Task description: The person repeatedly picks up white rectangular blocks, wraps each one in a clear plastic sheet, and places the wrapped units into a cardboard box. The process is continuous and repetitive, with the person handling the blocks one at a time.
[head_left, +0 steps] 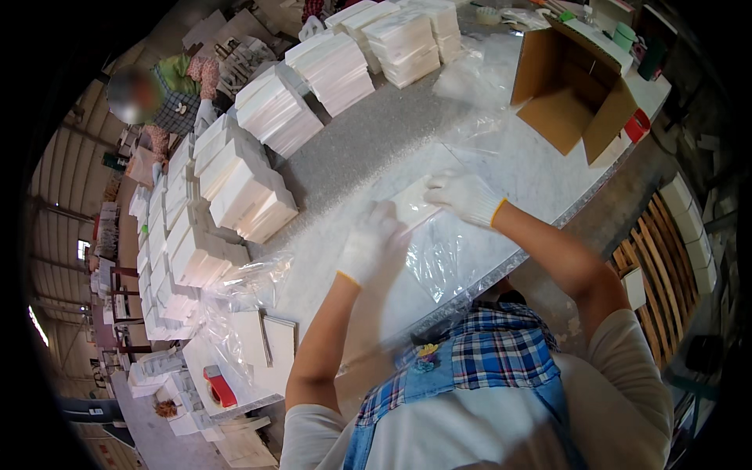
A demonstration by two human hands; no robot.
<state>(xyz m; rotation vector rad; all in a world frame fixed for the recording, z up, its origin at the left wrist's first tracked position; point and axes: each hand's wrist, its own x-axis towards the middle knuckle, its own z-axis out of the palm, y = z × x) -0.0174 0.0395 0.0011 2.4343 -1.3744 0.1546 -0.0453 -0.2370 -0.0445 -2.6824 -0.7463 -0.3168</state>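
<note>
Between my two hands is a white tile (412, 202), low over a marble-patterned table (517, 188). My right hand (466, 197), in a white glove with a yellow cuff, has its fingers bent and closed on the tile's right end. My left hand (368, 239), gloved the same way, is at the tile's left end. Motion smears its fingers, so their grip does not show clearly. A clear plastic sheet (435, 258) lies wrinkled on the tabletop just below the tile, near the right wrist.
White tile stacks (258, 188) line the left and far side. An open cardboard box (576, 86) stands at the far right beside red tape (637, 125). Clear film (243, 290), loose tiles (266, 341) and a red tape dispenser (219, 385) lie near left. A co-worker (176, 94) stands beyond the stacks.
</note>
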